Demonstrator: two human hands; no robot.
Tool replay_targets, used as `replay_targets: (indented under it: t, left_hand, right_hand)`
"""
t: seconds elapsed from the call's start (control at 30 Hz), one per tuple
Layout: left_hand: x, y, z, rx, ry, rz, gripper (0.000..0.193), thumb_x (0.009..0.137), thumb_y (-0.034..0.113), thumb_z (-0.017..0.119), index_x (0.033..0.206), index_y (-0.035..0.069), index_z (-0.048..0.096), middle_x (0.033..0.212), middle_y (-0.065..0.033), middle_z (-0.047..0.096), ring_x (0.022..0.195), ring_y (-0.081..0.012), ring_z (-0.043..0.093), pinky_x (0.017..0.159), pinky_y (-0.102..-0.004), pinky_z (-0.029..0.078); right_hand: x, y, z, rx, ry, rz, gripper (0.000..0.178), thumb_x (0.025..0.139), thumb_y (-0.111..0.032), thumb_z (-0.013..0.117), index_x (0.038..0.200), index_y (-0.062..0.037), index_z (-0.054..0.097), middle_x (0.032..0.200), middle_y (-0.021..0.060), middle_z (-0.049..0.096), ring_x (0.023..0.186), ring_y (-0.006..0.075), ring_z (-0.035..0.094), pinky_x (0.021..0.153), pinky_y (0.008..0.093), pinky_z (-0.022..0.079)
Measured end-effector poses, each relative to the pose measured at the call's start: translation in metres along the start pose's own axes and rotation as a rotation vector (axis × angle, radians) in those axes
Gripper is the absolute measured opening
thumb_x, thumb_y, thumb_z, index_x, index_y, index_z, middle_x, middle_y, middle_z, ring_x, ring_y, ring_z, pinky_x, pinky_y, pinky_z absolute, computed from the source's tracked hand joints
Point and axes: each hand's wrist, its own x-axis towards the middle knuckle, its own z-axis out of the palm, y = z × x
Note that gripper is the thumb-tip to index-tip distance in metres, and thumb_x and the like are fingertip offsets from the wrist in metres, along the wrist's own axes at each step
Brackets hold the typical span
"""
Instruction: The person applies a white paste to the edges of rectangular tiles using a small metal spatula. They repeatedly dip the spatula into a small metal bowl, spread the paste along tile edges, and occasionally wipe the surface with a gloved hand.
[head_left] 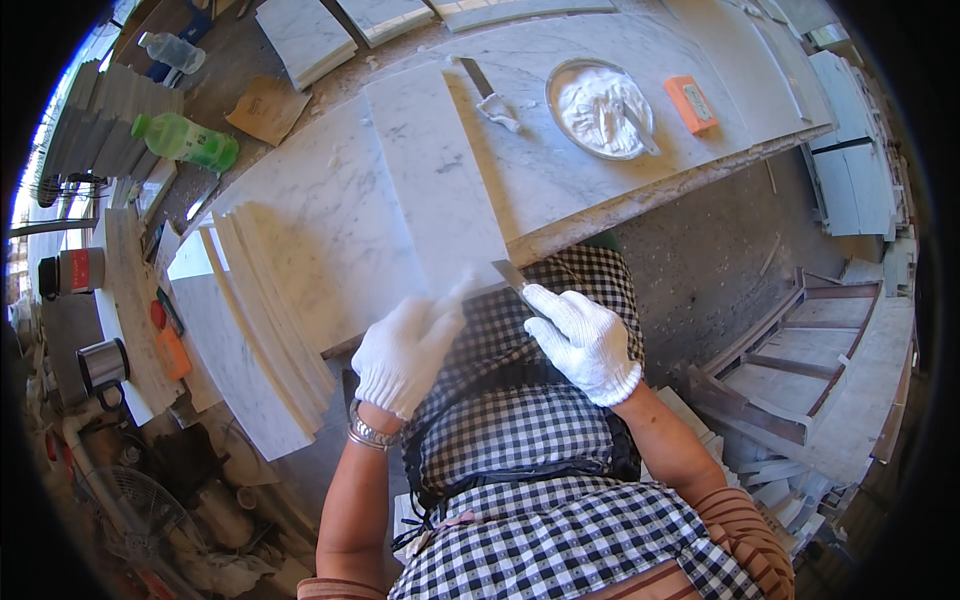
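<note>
My right hand [583, 345], in a white knitted glove, grips a flat metal putty knife [508, 273] that points up and left toward the table edge. Across from it, my left hand [408, 352], gloved the same way, is at the near end of a long pale marble strip [432, 160]. Motion smears its fingers, so their hold and any contact with the strip cannot be made out. The strip lies on a larger grey-veined marble slab [320, 190].
Farther back are a bowl [551, 98] of white paste with a tool in it, an orange box [691, 104] and a paste-smeared scraper [490, 95]. Upright marble strips [262, 310] lean at the left. A green bottle [185, 141] and metal mug [103, 365] are farther left.
</note>
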Motion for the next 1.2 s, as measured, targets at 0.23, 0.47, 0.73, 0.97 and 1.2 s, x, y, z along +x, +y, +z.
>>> replay_targets:
  t: [0.23, 0.47, 0.73, 0.97, 1.2]
  left_hand:
    - [0.001, 0.006, -0.003, -0.023, -0.035, -0.048, 0.043, 0.093, 0.041, 0.075, 0.113, 0.003, 0.076, 0.09, -0.014, 0.078, 0.078, -0.0214, 0.074, 0.075, -0.0343, 0.057]
    - [-0.002, 0.001, -0.003, -0.093, 0.009, -0.005, 0.037, 0.096, 0.035, 0.075, 0.113, 0.002, 0.076, 0.087, -0.0096, 0.076, 0.077, -0.0141, 0.07, 0.075, -0.0298, 0.056]
    - [0.0, -0.033, 0.006, -0.724, 0.533, -0.01, 0.027, 0.103, 0.018, 0.072, 0.123, 0.0, 0.071, 0.103, -0.0007, 0.07, 0.091, -0.0082, 0.063, 0.08, -0.0236, 0.054]
    - [0.057, -0.073, -0.006, -0.695, 0.858, 0.095, 0.031, 0.1, 0.008, 0.072, 0.13, 0.0, 0.066, 0.121, -0.0077, 0.072, 0.115, -0.0179, 0.066, 0.104, -0.0337, 0.053]
    - [0.067, -0.081, 0.0, -0.592, 0.824, -0.015, 0.045, 0.099, 0.007, 0.072, 0.141, -0.001, 0.06, 0.139, -0.0151, 0.067, 0.128, -0.0229, 0.062, 0.111, -0.039, 0.049]
  right_hand:
    - [0.0, 0.002, 0.001, -0.057, -0.001, -0.064, 0.038, 0.091, -0.014, 0.079, 0.127, -0.0032, 0.072, 0.081, 0.0062, 0.066, 0.062, 0.0193, 0.06, 0.053, 0.0328, 0.051]
    - [-0.002, 0.005, 0.003, -0.077, 0.004, -0.104, 0.034, 0.091, -0.014, 0.077, 0.123, -0.0034, 0.073, 0.085, 0.0058, 0.068, 0.064, 0.0181, 0.061, 0.053, 0.0319, 0.052]
    - [-0.005, 0.008, 0.001, -0.088, 0.009, -0.038, 0.028, 0.09, -0.016, 0.075, 0.117, -0.0069, 0.075, 0.088, 0.0052, 0.069, 0.064, 0.0183, 0.062, 0.052, 0.0329, 0.053]
    - [0.007, 0.015, -0.015, -0.131, 0.078, -0.018, 0.031, 0.091, -0.015, 0.077, 0.12, -0.0051, 0.074, 0.092, 0.0088, 0.071, 0.07, 0.0229, 0.066, 0.059, 0.0358, 0.055]
    - [0.029, 0.042, -0.033, -0.1, 0.262, 0.111, 0.037, 0.089, -0.017, 0.079, 0.124, -0.0085, 0.073, 0.09, 0.0128, 0.072, 0.076, 0.0324, 0.071, 0.066, 0.0414, 0.058]
